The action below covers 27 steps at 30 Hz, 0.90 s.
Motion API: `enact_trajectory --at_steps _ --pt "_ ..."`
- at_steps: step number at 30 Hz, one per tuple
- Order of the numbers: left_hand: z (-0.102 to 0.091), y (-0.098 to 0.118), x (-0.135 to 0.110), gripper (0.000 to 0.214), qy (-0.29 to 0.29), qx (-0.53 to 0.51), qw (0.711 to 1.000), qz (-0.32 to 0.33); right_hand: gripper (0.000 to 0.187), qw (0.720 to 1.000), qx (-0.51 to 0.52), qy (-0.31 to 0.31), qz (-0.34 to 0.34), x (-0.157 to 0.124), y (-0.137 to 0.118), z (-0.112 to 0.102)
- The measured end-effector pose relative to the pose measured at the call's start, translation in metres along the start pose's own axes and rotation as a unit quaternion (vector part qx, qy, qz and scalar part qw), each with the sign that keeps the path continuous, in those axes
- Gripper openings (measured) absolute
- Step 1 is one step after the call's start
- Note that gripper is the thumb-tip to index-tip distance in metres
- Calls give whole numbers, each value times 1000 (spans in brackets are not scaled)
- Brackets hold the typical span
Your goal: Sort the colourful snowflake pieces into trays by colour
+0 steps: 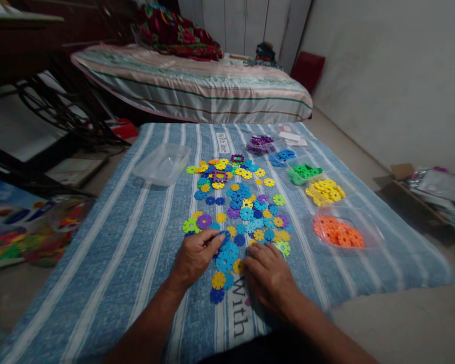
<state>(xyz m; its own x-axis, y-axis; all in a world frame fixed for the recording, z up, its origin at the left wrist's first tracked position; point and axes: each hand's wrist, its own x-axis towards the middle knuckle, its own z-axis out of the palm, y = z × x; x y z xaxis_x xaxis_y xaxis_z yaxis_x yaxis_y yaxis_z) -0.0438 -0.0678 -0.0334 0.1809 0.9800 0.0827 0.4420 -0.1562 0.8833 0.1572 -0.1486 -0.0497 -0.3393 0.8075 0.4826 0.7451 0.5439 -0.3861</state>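
Notched plastic discs in blue, light blue, yellow, purple and green lie in a loose spread over the striped cloth [129,242]. My left hand [195,255] pinches a blue disc [225,237] between thumb and fingers at the left side of the spread. Light blue discs [227,257] lie just beside its fingertips. On the right, my right hand [270,275] rests low over the cloth, fingers loosely extended, close to a yellow disc [238,266]. What lies under its palm is hidden. Two purple square frames [219,176] sit among the discs farther back.
Along the right are clear tubs with orange discs [339,231], yellow discs [326,192], green pieces [306,171], blue pieces [282,157] and purple pieces [261,144]. A clear tub [163,164] stands at the left. Behind the table is a bed [197,86].
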Motion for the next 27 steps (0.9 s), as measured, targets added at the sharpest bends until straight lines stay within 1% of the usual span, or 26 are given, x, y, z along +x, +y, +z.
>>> enact_trajectory --at_steps 4,6,8,10,12,15,18,21,23,25,27 --pt "-2 1 -2 28 -17 26 999 26 23 998 49 25 7 9 4 -3" --pt "-3 3 -3 28 -30 42 998 43 28 997 66 46 12 14 1 -3" --pt "-3 5 -4 26 -46 50 996 56 35 996 65 63 23 19 -2 0" --pt "-3 8 -5 25 -61 54 995 63 38 994 65 74 37 24 -3 3" --pt "-3 10 -5 27 -76 52 994 65 34 993 75 72 48 28 -2 6" --pt "-3 14 -5 31 -104 39 992 59 23 992 99 47 70 31 2 9" --pt "-4 15 -5 31 -130 20 990 51 16 983 139 19 120 34 5 9" --pt "-3 12 -6 30 -135 11 990 45 11 959 213 -15 184 36 3 7" --pt "-3 10 -6 29 -135 4 990 40 9 934 276 -27 227 38 2 5" --pt "-2 10 -7 30 -138 -6 990 38 11 900 345 -27 266 41 1 4" --pt "-3 11 -7 30 -135 -15 990 38 14 857 416 -24 303 44 2 1"
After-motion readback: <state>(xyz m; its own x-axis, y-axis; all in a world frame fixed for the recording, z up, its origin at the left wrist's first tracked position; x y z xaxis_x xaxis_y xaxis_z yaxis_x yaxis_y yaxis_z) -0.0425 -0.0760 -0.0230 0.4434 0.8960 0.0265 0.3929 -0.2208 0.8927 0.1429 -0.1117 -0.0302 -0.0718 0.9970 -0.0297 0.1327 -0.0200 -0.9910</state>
